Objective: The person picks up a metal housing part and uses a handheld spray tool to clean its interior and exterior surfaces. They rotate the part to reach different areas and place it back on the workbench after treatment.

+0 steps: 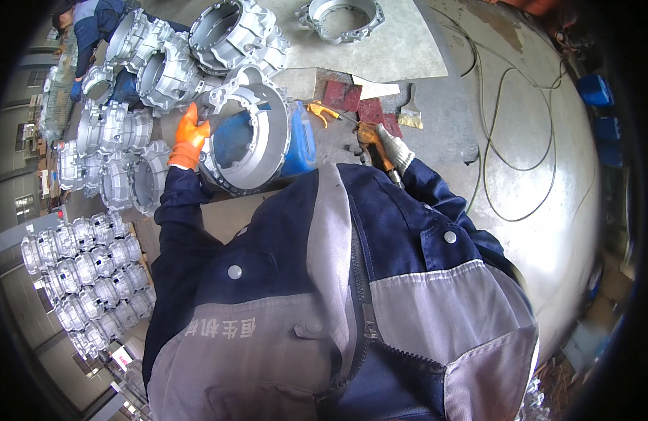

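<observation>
Cast aluminium ring housing (250, 137), big and ribbed, stands tilted on edge at centre left, just beyond the person's chest, with a blue container (299, 140) touching its right side. The left hand (189, 137), in an orange glove, grasps the housing's left rim with fingers clenched over the edge. Far left, more housings (166, 67) lie piled together, and another stack (85, 281) sits at the near left. A second person (92, 24) in blue bends over the far-left pile. The right hand (392, 149), in a grey and orange glove, is closed around a slim tool (373, 144), right of the housing. A yellow air gun (322, 111) lies on the floor just beyond it.
</observation>
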Demonstrator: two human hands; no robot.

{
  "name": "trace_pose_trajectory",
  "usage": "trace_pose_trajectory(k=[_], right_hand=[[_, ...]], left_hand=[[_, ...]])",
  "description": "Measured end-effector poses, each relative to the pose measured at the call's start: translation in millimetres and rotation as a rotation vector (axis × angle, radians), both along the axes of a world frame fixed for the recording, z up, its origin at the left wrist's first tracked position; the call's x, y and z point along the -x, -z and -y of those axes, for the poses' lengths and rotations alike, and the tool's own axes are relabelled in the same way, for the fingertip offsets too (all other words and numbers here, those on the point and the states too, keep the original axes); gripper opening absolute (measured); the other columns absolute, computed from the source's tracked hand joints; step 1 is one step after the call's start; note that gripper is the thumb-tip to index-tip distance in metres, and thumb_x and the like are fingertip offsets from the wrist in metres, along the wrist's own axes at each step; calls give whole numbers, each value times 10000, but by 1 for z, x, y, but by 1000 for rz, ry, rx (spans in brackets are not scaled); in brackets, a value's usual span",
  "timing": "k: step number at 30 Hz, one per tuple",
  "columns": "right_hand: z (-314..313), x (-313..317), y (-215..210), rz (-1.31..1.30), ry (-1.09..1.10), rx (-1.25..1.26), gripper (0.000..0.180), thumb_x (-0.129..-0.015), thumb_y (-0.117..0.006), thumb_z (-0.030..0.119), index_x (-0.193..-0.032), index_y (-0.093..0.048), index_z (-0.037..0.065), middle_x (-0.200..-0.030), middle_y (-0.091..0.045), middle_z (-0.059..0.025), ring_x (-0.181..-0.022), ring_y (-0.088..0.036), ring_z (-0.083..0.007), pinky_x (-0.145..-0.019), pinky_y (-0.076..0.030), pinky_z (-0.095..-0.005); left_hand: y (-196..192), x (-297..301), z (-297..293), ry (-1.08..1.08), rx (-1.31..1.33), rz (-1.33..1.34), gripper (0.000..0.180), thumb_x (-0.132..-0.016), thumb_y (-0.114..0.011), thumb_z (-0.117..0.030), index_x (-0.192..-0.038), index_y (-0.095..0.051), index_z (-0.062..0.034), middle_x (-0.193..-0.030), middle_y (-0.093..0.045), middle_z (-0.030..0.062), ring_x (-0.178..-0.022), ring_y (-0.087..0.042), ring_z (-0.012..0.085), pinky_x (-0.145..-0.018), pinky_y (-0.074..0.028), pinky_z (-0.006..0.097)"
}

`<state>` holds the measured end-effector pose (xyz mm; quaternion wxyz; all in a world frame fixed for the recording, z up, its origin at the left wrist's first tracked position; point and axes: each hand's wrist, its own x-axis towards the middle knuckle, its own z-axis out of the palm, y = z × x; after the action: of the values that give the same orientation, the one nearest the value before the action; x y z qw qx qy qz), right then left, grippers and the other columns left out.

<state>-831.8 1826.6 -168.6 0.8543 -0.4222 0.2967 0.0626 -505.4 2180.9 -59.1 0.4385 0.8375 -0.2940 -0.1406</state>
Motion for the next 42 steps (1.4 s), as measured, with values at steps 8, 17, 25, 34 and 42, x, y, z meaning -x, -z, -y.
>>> trace_pose_trajectory(k=[8, 17, 25, 34, 42], right_hand=[[11, 0, -18, 301, -15, -478, 493, -932, -457, 492, -1093, -600, 49, -832, -651, -98, -630, -622, -198, -539, -517, -305], [2, 5, 55, 194, -9, -291, 539, -917, -459, 526, -1088, -593, 32, -880, -657, -106, -662, -638, -188, -597, -541, -310], [5, -16, 82, 29, -107, 96, 507, -942, -395, 527, -1020, -604, 71, -796, -646, -85, -624, -623, -177, -572, -526, -302], [3, -8, 34, -20, -90, 110, 554, -906, -405, 573, -978, -642, 78, -811, -656, -104, -651, -630, -214, -614, -503, -340], [-5, -10, 18, -10, -16, -132, 484, -921, -435, 529, -1011, -604, 85, -802, -636, -78, -615, -605, -180, -562, -511, -314]], left_hand=[[-11, 14, 5, -10, 59, -129, 518, -774, -679, -99, -1253, -507, -2, -1112, -606, 53, -995, -555, 144, -857, -428, 262], [-30, 29, 18, -9, 84, -237, 542, -784, -668, -21, -1292, -478, -14, -1215, -562, 79, -1096, -519, 175, -958, -387, 289], [-31, 33, 19, -11, 96, -190, 543, -766, -686, 7, -1268, -481, 13, -1171, -571, 85, -1058, -522, 169, -920, -412, 290], [-28, 28, 17, -19, 99, -214, 537, -762, -683, -5, -1260, -484, 24, -1149, -575, 79, -1038, -528, 174, -919, -408, 292], [-28, 30, 17, -19, 117, -211, 527, -770, -680, -15, -1259, -486, 19, -1133, -586, 68, -999, -550, 181, -905, -421, 292]])
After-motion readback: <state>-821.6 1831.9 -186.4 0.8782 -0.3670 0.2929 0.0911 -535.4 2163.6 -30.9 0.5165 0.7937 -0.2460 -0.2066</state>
